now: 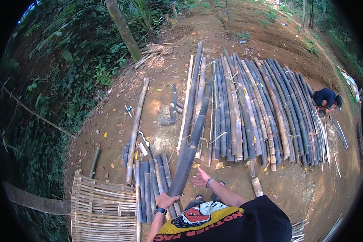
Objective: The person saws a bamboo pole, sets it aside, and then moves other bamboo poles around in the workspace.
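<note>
My left hand (pixel 165 200), with a dark watch on its wrist, is wrapped round the near end of a thick dark bamboo pole (pixel 190 151). The pole slants up and away from me, its far end above the large row of bamboo poles (pixel 246 109). To the right of the pole my right hand (pixel 201 178) is spread with its palm turned up, apart from the pole and holding nothing. Beneath my left hand lie several shorter bamboo pieces (pixel 151 189), side by side on the ground.
A woven bamboo slat panel (pixel 103 207) lies at the near left. A saw with a white handle (pixel 144 139), a hammer-like tool (pixel 170 117) and a long pole (pixel 137 129) lie on the soil. Another person (pixel 326 99) crouches at the far right. A tree trunk (pixel 124 30) rises beyond.
</note>
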`<state>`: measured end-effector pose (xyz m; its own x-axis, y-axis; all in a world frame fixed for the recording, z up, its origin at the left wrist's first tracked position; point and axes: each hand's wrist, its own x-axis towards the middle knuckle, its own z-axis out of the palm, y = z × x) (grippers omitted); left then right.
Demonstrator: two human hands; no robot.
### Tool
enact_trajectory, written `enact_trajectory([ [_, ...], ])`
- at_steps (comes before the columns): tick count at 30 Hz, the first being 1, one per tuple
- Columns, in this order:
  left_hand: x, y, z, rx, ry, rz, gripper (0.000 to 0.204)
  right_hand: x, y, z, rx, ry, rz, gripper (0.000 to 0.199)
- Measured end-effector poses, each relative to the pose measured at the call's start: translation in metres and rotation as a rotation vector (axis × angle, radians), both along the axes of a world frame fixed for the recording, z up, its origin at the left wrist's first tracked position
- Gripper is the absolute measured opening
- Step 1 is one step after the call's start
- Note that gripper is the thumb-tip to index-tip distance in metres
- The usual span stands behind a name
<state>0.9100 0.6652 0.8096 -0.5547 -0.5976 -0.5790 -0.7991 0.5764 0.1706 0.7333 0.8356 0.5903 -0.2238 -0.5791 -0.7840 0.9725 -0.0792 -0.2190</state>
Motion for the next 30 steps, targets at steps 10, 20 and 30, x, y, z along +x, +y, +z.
enact_trajectory([
  [10, -0.004, -0.006, 0.038, -0.087, 0.399, 0.279, 0.09, -0.066, -0.069, 0.011, -0.122, -0.022, -0.043, 0.125],
  [20, -0.009, -0.039, 0.044, -0.055, 0.446, 0.473, 0.091, -0.124, -0.135, 0.015, -0.203, 0.007, -0.137, 0.11],
  [30, 0.0, -0.062, 0.019, -0.103, 0.576, 0.6, 0.084, -0.165, -0.156, -0.016, -0.081, -0.002, -0.133, 0.097],
])
